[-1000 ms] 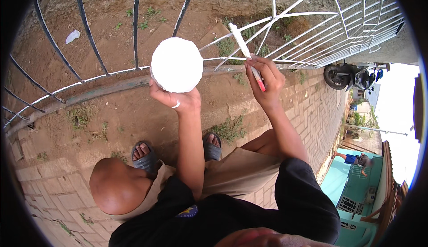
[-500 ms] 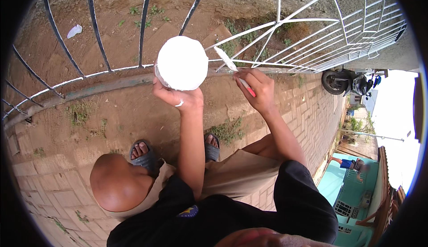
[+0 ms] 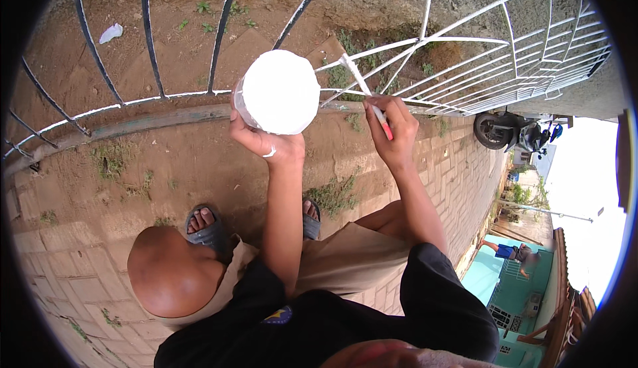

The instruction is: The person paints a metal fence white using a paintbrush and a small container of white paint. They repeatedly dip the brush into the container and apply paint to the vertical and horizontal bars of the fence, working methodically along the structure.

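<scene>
In front of the curved white metal rail (image 3: 186,94) along the lower edge of a barred metal fence (image 3: 421,41), apparently at a brushing stage with white paint, judging by slim dark bars (image 3: 151,36) streaked with white toward the fence's left end and all-white ones toward its right. For the next move, probably called for: a level left hand (image 3: 284,147) against spilling, a light pinch on the slim, white-coated brush with a red end (image 3: 357,76), and careful aim of the tip, whether along a bar or over the rim of the round, whitish plastic container (image 3: 280,92).

Cupped in that left hand from below and from its near edge, the container, with thumb against the left part of the wall and most other fingers hidden. Across its top, a flat glaring white, presumably paint, too bright for any reading of depth. Near the thumb's base, a smear of white (image 3: 269,151).

Right of the container, pinched between thumb and curled fingers of the right hand (image 3: 397,125), the brush, tilted up and leftward. Tip just beyond the container's right edge, apart from the rim in this view and near the fence's white bars; impossible to tell whether touching them.
</scene>
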`<state>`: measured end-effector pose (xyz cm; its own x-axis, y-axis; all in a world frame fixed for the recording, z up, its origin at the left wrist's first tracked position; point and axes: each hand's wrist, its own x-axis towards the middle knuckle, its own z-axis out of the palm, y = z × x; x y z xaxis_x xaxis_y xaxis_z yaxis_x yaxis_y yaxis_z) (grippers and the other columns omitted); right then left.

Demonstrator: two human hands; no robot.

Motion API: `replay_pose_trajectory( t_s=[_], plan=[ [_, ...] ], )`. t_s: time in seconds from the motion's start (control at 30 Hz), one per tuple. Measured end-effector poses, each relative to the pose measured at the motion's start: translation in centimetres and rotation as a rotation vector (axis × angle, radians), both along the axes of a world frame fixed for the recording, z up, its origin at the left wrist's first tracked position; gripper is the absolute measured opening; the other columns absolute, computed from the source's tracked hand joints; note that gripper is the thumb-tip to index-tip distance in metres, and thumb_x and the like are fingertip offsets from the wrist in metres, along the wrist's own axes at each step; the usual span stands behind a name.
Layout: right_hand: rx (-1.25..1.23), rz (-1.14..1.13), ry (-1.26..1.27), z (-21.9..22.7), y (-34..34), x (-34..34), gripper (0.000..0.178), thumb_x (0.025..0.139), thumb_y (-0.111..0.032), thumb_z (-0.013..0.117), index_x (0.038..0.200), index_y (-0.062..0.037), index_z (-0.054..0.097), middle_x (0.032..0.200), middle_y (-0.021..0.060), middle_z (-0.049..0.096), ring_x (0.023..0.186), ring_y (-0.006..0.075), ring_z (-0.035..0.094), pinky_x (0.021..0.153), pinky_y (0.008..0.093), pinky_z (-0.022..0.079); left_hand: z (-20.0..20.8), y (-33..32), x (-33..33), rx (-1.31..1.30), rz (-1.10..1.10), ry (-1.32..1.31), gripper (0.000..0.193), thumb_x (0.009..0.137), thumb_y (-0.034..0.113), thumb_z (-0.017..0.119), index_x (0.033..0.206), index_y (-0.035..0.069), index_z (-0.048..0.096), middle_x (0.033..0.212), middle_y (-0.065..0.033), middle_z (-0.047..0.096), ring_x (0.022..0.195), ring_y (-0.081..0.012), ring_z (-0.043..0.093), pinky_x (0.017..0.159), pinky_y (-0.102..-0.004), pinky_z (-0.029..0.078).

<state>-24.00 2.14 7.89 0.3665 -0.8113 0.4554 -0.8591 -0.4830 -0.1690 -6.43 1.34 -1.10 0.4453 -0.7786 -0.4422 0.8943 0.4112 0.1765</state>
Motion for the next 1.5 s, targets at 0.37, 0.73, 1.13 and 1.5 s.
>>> replay_pose_trajectory(
  t_s=[0.37,0.73,1.13,1.5],
  plan=[
    [0.068,0.009,0.074,-1.0,0.9,0.5,0.013,0.085,0.0,0.072,0.096,-0.0057,0.067,0.092,0.0099,0.068,0.075,0.0266,0.068,0.063,0.0351,0.053,0.5,0.0,0.2,-0.004,0.005,0.044,0.059,0.091,0.051,0.042,0.132,0.011,0.052,0.132,-0.0075,0.057,0.125,-0.0265,0.056,0.103,-0.0463,0.048],
    [0.035,-0.043,0.017,0.1,0.5,0.0,0.012,0.084,-0.002,0.073,0.095,-0.0056,0.068,0.092,0.01,0.068,0.076,0.0294,0.067,0.063,0.0353,0.053,0.1,0.1,0.3,-0.021,-0.002,0.029,0.057,0.092,0.05,0.041,0.131,0.011,0.054,0.13,-0.007,0.057,0.124,-0.0257,0.056,0.103,-0.0459,0.049],
    [0.021,-0.181,-0.126,0.5,-0.2,-0.9,0.01,0.086,-0.009,0.075,0.094,-0.0047,0.071,0.08,0.0117,0.065,0.065,0.0237,0.062,0.057,0.0332,0.046,0.2,0.1,1.2,0.003,0.027,-0.004,0.056,0.093,0.049,0.039,0.129,0.01,0.055,0.129,-0.0068,0.058,0.123,-0.0249,0.057,0.102,-0.0454,0.05],
    [-0.057,-0.195,-0.183,1.7,0.0,-0.8,0.008,0.088,-0.004,0.073,0.095,-0.0027,0.07,0.082,0.0101,0.067,0.066,0.0192,0.062,0.06,0.0299,0.047,0.2,0.1,0.5,-0.032,0.011,0.043,0.058,0.092,0.051,0.04,0.13,0.01,0.054,0.13,-0.007,0.057,0.123,-0.0256,0.057,0.102,-0.0453,0.049]
  ],
)
